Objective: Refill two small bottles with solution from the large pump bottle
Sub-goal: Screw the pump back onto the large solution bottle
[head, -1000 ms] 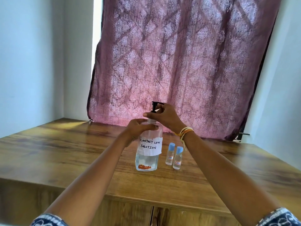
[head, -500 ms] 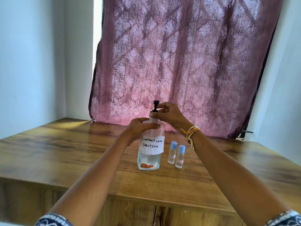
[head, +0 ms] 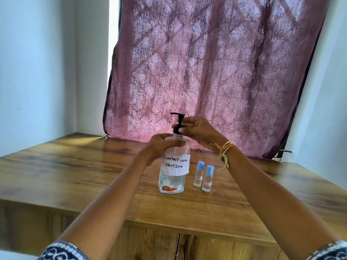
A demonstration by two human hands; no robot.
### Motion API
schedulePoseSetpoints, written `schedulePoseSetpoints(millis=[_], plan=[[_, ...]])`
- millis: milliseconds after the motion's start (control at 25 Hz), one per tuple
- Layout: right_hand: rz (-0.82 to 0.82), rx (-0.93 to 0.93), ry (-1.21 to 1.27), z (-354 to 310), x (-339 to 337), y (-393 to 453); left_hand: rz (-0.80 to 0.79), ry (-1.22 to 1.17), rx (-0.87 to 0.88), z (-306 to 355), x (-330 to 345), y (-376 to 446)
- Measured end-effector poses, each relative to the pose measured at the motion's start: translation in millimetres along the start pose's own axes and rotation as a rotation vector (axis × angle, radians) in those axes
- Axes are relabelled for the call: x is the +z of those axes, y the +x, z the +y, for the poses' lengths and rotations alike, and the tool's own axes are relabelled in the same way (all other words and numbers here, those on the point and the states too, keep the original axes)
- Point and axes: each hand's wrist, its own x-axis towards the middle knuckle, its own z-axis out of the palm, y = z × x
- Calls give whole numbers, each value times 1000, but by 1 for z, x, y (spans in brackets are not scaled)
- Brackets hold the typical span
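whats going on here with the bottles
A person is working at a wooden counter. Their left hand grips the shoulder of the large pump bottle labelled contact lens solution, while the right hand pinches the black pump collar at its neck. Two small bottles with blue caps stand capped just to the right of it, untouched.

Both forearms extend forward from patterned sleeves, converging ahead of the body. Left hand (head: pixel 163 145) is curled, fingers wrapped in a closed grip around the shoulder of the pump bottle (head: pixel 174 166), palm turned rightward. Right hand (head: pixel 197 131) sits just above and to the right of the left hand, thumb and fingers pinched on the black pump head (head: pixel 178 122). Right wrist carries thread bands (head: pixel 224 150), loose ends hanging below.
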Motion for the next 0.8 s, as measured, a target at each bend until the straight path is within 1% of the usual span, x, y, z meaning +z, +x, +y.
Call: schedulePoseSetpoints(millis=[80, 160, 280, 360, 440, 480, 560, 600, 680, 760, 800], plan=[[100, -32, -107, 3, -1, 2, 6, 1, 2, -1, 0, 1], [207, -41, -163, 5, 6, 2, 14, 8, 4, -1, 0, 1], [293, -70, -201, 13, 22, 1, 3, -2, 9, -1, 0, 1], [237, -54, -146, 13, 25, 1, 2, -10, 6, -2, -1, 0], [100, -18, 50, 6, 21, -1, -1, -1, 8, -3, -2, 0], [45, -5, 94, 3, 18, -3, -2, 4, 9, -3, -1, 1], [-14, -6, 70, 1, 8, -2, -1, 8, 7, -3, -1, 2], [1, -15, 20, 2, 5, 0, 0, 2, 9, -3, -1, 2], [103, -34, -105, 5, 6, 1, 4, -7, 11, -4, 0, 2], [229, -73, -153, 11, 13, 1, 8, -15, 9, -4, 0, 2], [255, -98, -154, 13, 17, 0, 7, -22, 11, -4, 0, 2]])
